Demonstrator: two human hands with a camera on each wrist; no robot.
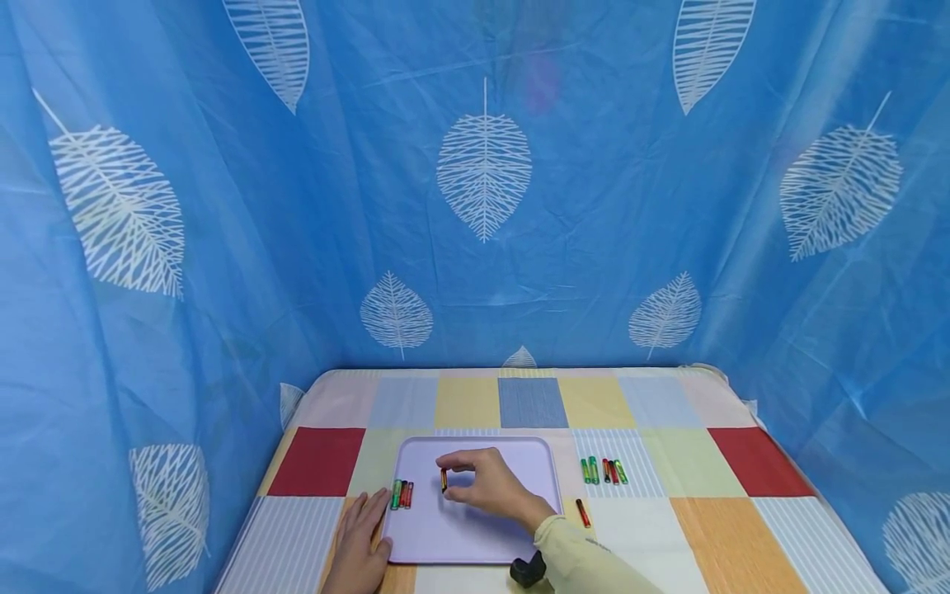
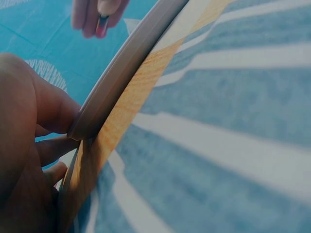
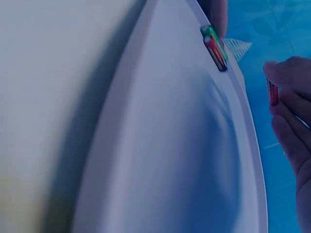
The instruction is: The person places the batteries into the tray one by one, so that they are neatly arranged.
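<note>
Above the tray, my right hand (image 1: 486, 487) pinches a small black and red battery (image 1: 444, 480) upright between thumb and fingers. The right wrist view also shows this battery (image 3: 272, 92) at the fingertips. Below it lies a pale lilac rectangular tray (image 1: 512, 540) with a low rim. Inside its left edge, a green battery (image 1: 396, 494) and red ones (image 1: 406, 495) stand in a short row. My left hand (image 1: 361, 536) rests along the tray's left side, fingers extended; up close, its thumb (image 2: 58, 107) touches the tray rim (image 2: 121, 73).
Right of the tray, several green and red batteries (image 1: 594, 470) line up on the patchwork tablecloth (image 1: 712, 536). A single red and black battery (image 1: 583, 513) lies nearer, beside the right forearm. A black object (image 1: 528, 569) sits at the right wrist. Blue leaf-print curtains (image 1: 564, 272) surround the table.
</note>
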